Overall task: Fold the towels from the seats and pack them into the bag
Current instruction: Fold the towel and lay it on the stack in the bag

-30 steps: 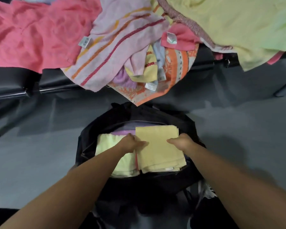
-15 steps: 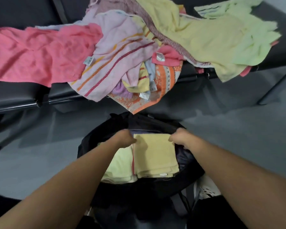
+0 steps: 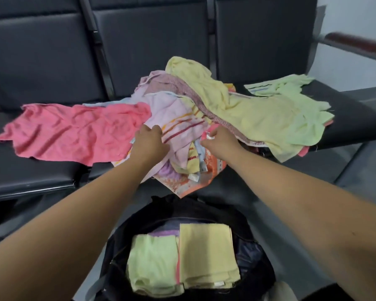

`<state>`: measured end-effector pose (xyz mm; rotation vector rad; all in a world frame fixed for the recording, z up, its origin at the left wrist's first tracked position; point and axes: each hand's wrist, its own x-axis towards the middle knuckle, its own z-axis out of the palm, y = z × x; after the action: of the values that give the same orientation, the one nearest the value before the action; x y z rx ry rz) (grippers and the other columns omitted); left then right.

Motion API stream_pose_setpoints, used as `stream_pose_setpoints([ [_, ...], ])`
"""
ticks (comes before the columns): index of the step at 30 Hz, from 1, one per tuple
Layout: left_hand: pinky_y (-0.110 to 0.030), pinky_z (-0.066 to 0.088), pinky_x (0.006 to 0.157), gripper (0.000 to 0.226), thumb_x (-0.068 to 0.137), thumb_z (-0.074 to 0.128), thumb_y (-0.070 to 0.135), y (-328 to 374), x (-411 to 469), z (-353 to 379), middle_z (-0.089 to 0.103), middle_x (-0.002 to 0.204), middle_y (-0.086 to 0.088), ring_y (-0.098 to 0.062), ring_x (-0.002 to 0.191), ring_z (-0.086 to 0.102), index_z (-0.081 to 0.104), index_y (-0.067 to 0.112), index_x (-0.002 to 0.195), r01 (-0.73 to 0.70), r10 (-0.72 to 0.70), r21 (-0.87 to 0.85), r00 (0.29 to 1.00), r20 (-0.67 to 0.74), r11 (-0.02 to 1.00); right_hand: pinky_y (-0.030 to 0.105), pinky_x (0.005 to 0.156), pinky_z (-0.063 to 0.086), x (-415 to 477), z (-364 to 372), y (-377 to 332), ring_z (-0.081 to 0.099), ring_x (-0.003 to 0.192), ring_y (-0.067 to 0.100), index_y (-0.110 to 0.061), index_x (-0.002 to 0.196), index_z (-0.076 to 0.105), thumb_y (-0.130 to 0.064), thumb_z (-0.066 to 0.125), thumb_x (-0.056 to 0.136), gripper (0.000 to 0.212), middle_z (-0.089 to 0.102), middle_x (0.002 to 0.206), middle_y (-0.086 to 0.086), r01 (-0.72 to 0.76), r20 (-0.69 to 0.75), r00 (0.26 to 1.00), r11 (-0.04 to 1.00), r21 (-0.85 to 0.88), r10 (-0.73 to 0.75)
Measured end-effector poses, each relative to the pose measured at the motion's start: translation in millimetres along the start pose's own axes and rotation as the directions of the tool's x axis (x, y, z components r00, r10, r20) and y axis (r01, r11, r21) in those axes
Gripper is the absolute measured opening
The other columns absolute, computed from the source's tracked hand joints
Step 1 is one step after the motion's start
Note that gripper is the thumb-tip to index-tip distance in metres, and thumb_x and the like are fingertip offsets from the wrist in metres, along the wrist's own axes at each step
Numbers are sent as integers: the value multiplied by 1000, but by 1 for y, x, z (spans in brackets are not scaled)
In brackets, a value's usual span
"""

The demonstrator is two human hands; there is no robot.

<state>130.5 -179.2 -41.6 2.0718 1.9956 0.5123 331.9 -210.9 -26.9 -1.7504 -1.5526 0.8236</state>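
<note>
While the black bag (image 3: 204, 208) stands open on the floor, it holds a folded green towel (image 3: 152, 263) at left, a folded yellow towel (image 3: 206, 255) touching it at right, and a purple one (image 3: 163, 233) beneath. Unfolded towels (image 3: 258, 114) lie heaped on the seats (image 3: 41, 170). Left hand (image 3: 150, 144), fingers curled, grips the lilac striped towel (image 3: 172, 114); right hand (image 3: 220, 143) apparently pinches a pink edge (image 3: 213, 128).

Row of black padded seats (image 3: 152, 51) with metal dividers, grey floor (image 3: 360, 170) beneath, pale wall (image 3: 352, 18) at right, dark reddish rail (image 3: 356, 43) along it
</note>
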Motion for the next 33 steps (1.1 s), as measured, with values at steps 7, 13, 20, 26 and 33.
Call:
stream_pose_setpoints([
  [7, -42, 47, 69, 32, 85, 64, 30, -57, 3, 28, 58, 86, -23, -38, 85, 57, 71, -2, 89, -176, 188, 123, 978, -89, 977, 39, 92, 49, 25, 45, 12, 55, 114, 35, -35, 151, 39, -25, 59, 94, 61, 45, 139, 18, 175, 129, 981, 942, -287, -143],
  [13, -40, 48, 75, 7, 91, 67, 10, -41, 3, 0, 66, 93, -11, -33, 87, 61, 73, 7, 94, -219, 208, -80, 970, -125, 972, 47, 98, 49, 40, 57, 10, 56, 109, 37, -40, 146, 48, -27, 58, 95, 54, 44, 130, 15, 261, 94, 965, 902, -344, -244],
  [20, -19, 35, 59, 5, 99, 61, 20, -11, -1, -44, 53, 70, 11, 2, 59, 46, 60, 20, 94, -271, 196, -433, 958, -209, 860, 28, 84, 45, 35, 19, -32, 58, 89, 11, -7, 98, 75, -2, 61, 93, 15, 67, 95, 4, 335, -65, 942, 926, 174, -328],
  [26, -32, 42, 100, 77, 83, 81, 33, -52, -10, -50, 46, 125, -3, -15, 109, 49, 42, 33, 149, -207, 231, -230, 970, 81, 951, 20, 72, 53, -8, -45, -58, 67, 80, 9, -8, 93, 77, -7, 68, 94, 9, 74, 87, 4, 330, 274, 868, 894, 304, -413],
  [33, -28, 59, 78, 19, 98, 60, 4, -35, -39, -44, 74, 88, -5, -21, 87, 67, 77, 12, 96, 48, 101, -627, 975, 200, 778, 21, 70, 54, -62, -65, -41, 69, 80, 8, -11, 93, 77, -5, 68, 93, 11, 75, 88, 4, 192, 352, 860, 873, 448, -370],
])
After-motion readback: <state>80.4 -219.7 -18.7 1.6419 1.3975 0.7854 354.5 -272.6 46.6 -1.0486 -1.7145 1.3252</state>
